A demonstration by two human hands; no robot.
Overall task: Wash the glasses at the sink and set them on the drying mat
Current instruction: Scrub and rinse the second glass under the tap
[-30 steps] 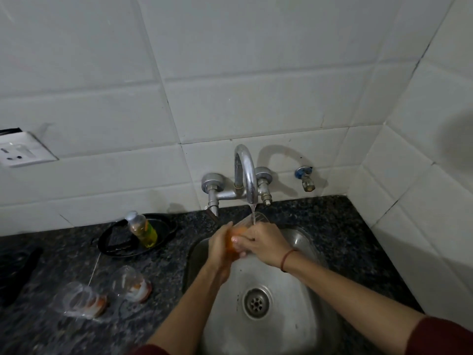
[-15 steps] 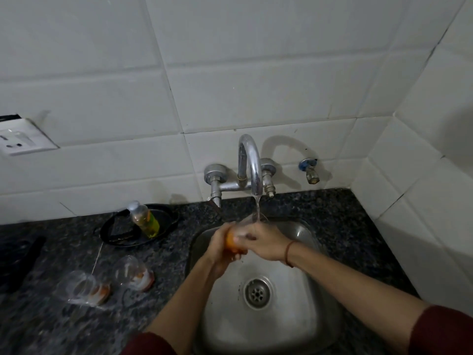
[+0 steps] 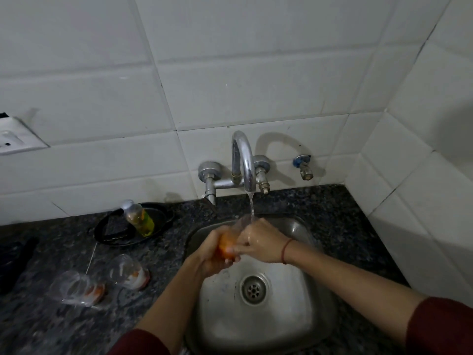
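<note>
In the head view, at lower centre, we see a clear tumbler [image 3: 226, 245] with an orange base, held over the smooth, round-cornered steel sink [image 3: 302, 319]. The left grip [image 3: 211, 253] curls round its base, and the right grip [image 3: 261, 242] wraps its wall. Its long axis tilts, with the mouth toward the upper right under the chrome tap [image 3: 243, 160] and its thin stream. At lower left, a second tumbler [image 3: 128, 271] and a third tumbler [image 3: 79, 288] lie on their sides on the speckled dark stone surface [image 3: 51, 329], near a bottle [image 3: 139, 217] in a black tray [image 3: 112, 237].

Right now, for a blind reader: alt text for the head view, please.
The left hand and right hand hold an orange-based glass under the running tap over the sink. A second glass and a third glass sit on the dark counter.
</note>
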